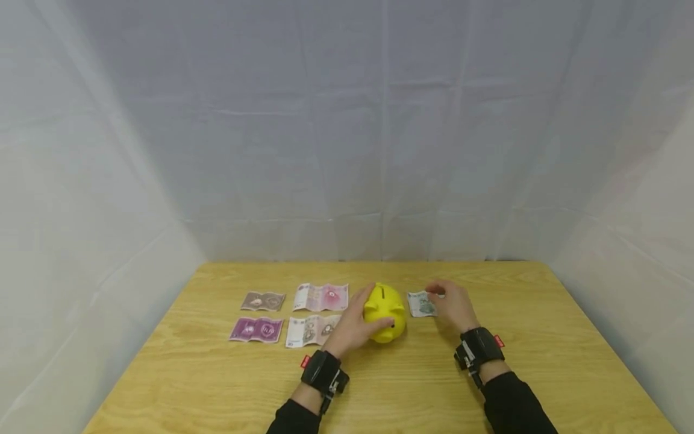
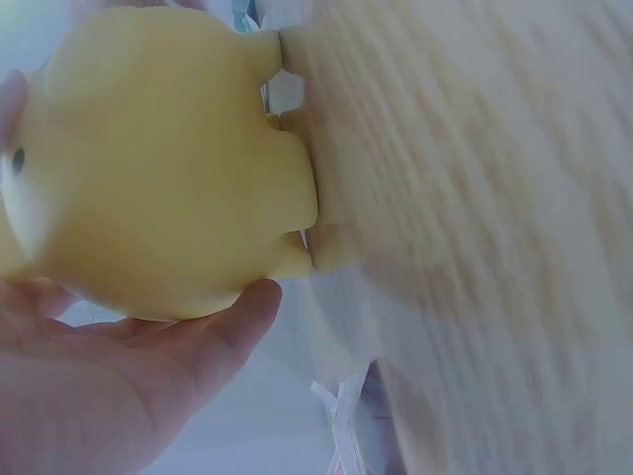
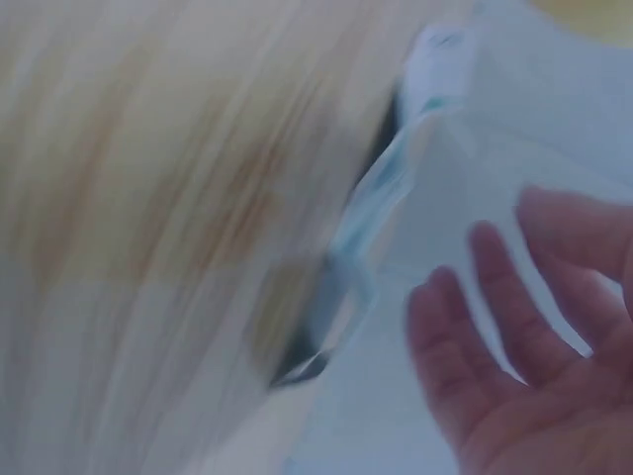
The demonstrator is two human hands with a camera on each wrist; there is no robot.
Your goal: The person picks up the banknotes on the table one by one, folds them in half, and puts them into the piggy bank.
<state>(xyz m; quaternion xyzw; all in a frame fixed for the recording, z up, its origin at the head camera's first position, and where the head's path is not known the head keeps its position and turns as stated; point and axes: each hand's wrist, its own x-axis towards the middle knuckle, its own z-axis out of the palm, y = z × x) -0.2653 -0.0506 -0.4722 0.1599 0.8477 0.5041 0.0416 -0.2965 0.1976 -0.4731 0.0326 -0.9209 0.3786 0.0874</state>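
Observation:
A yellow piggy bank [image 1: 386, 325] stands upright on the wooden table, its dark coin slot facing up. My left hand [image 1: 351, 325] grips it from the left, the thumb across its face and the fingers behind it. In the left wrist view, the piggy bank [image 2: 168, 168] has its short feet at the tabletop and a finger lies along its side. On its right lies a creased green banknote [image 1: 418, 303]. Over that note's right end hovers my right hand [image 1: 452, 303], fingers loosely bent. The right wrist view has the fingers [image 3: 504, 307] apart from the wavy banknote [image 3: 361, 237].
Left of the piggy bank, several creased banknotes lie in two rows: a brown one [image 1: 262, 301], a pink one [image 1: 321, 297], a purple one [image 1: 256, 330] and a pale brownish one [image 1: 303, 331] partly behind my left hand. A white curtain [image 1: 347, 150] surrounds the table [image 1: 217, 392].

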